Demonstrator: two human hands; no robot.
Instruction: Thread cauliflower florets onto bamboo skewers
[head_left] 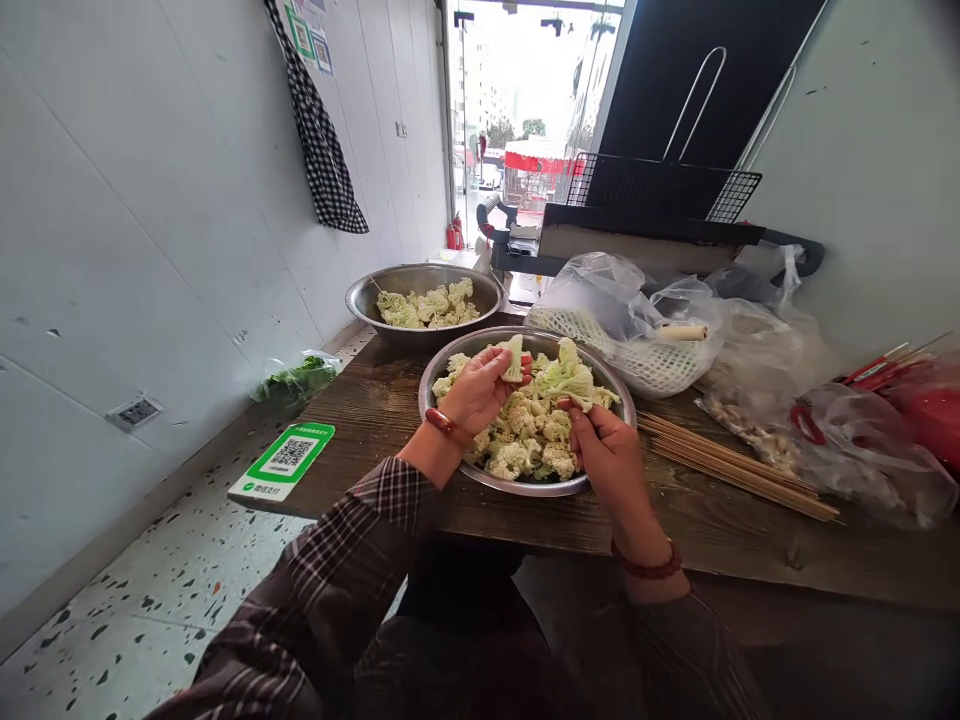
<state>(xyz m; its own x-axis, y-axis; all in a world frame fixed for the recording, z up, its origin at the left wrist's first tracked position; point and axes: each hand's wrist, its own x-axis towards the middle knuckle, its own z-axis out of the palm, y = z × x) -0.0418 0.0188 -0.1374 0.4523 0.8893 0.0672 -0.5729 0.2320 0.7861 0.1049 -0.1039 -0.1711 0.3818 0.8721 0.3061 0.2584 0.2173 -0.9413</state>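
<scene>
Above a steel bowl (525,489) heaped with cauliflower florets (521,425), both of my hands are at work. My left hand (480,390) is closed in a pinch on a pale cauliflower floret (514,360). Facing it, my right hand (604,440) pinches the stem end of a larger cauliflower piece (566,375), which points up and left. Whether a skewer runs through that piece I cannot make out. A bundle of thin wooden skewers (735,465) lies on the table just right of the bowl.
Behind stands a second metal bowl (360,308) with cauliflower and skewers. Plastic bags (600,290) crowd the table's right and back, near a black rack (652,225). A green QR-code sign (289,460) lies at the left table edge. Bagged greens (300,378) sit beyond it.
</scene>
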